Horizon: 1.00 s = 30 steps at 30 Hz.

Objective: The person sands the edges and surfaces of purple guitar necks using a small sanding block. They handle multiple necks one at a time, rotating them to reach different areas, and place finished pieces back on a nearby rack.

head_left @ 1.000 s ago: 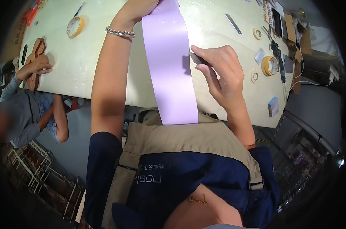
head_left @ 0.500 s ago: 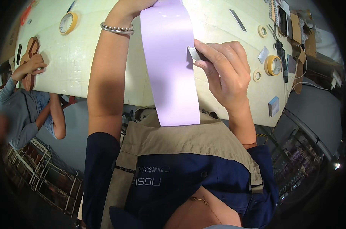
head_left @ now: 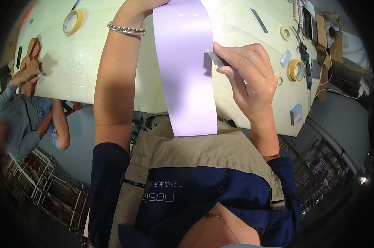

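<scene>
Right hand (head_left: 251, 76) shifted toward right edge of pale tabletop (head_left: 77, 76), pinching blade (head_left: 216, 60); grey floor (head_left: 77, 138) below. Purple strip (head_left: 187, 70) left of fingers (head_left: 230, 54); cannot tell grip of left hand (head_left: 146, 5).

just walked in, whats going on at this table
A person's right hand pinches a small flat metal piece by the right edge of a long pale purple strip; whether it touches the strip is hard to tell. The left hand is at the strip's far end, its grip cut off by the picture's top. The near end reaches the beige apron. At left, a co-worker's hand is on a brown wooden piece.
</scene>
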Available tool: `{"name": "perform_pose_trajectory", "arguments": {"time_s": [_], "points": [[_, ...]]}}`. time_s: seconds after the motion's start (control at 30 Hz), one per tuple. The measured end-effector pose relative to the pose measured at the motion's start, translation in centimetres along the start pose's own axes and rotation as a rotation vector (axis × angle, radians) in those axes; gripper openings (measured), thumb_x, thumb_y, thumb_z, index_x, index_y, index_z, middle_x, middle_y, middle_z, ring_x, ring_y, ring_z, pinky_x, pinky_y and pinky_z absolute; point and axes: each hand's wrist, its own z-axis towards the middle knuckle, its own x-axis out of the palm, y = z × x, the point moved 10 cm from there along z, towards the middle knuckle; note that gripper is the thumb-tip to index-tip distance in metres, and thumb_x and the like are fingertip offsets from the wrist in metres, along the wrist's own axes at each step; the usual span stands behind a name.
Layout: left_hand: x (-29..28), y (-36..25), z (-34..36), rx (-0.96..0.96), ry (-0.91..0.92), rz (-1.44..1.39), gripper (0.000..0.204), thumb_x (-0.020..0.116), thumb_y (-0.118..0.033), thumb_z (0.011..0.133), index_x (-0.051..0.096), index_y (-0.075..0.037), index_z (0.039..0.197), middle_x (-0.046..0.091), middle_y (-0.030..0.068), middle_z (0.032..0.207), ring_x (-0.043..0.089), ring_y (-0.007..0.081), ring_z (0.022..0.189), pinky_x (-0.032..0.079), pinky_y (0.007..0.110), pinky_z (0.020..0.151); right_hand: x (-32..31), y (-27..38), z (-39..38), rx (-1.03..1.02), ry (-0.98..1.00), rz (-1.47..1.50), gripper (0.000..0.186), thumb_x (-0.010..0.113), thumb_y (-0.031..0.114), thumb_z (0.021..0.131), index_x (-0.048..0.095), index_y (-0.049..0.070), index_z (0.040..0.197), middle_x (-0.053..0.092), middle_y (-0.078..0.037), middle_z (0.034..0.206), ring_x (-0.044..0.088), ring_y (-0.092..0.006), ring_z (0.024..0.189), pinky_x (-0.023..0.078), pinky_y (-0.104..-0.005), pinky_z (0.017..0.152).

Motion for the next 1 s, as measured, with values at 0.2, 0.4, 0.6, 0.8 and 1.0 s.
{"name": "perform_pose_trajectory", "arguments": {"time_s": [0.2,0.4,0.6,0.8,1.0], "points": [[0.5,0.0,0.3,0.043,0.024,-0.157,0.055,0.042,-0.054,0.099,0.059,-0.002,0.095,0.055,0.0028,0.085,0.05,0.0127,0.08,0.044,0.026,0.073,-0.1,0.4,0.1,-0.013,-0.026,-0.077,0.039,0.078,0.009,0.065,0.071,0.005,0.103,0.066,-0.003,0.081,0.052,-0.0192,0.068,0.043,-0.0296,0.062],[0.1,0.3,0.3,0.067,0.021,-0.06,0.052,0.043,-0.052,0.099,0.059,-0.002,0.094,0.055,0.0016,0.084,0.049,0.0112,0.078,0.044,0.025,0.072,0.0,0.6,-0.1,-0.065,-0.037,-0.156,0.042,0.078,0.009,0.063,0.071,0.006,0.104,0.066,-0.001,0.081,0.052,-0.0186,0.069,0.041,-0.0299,0.063],[0.4,0.2,0.3,0.017,0.041,-0.126,0.052,0.043,-0.052,0.099,0.059,-0.002,0.093,0.056,0.0007,0.084,0.049,0.0107,0.078,0.044,0.024,0.071,0.2,0.7,-0.2,-0.082,-0.041,-0.162,0.043,0.078,0.01,0.062,0.071,0.006,0.104,0.065,-0.001,0.081,0.052,-0.0186,0.069,0.042,-0.0297,0.063],[0.1,0.3,0.5,0.099,0.032,-0.121,0.051,0.043,-0.051,0.099,0.058,-0.003,0.093,0.054,0.0001,0.083,0.049,0.0102,0.077,0.043,0.024,0.07,0.3,-0.2,-0.3,0.021,0.027,0.033,0.04,0.079,0.009,0.064,0.071,0.004,0.103,0.066,-0.004,0.082,0.052,-0.0196,0.068,0.043,-0.0294,0.06],[0.3,0.1,0.2,0.016,0.039,-0.148,0.05,0.044,-0.051,0.099,0.058,-0.004,0.092,0.052,-0.0005,0.082,0.047,0.01,0.076,0.043,0.024,0.07,0.3,0.3,-0.7,-0.027,-0.022,-0.049,0.042,0.079,0.01,0.064,0.07,0.006,0.104,0.066,-0.003,0.081,0.051,-0.0201,0.068,0.042,-0.0297,0.061]]}}
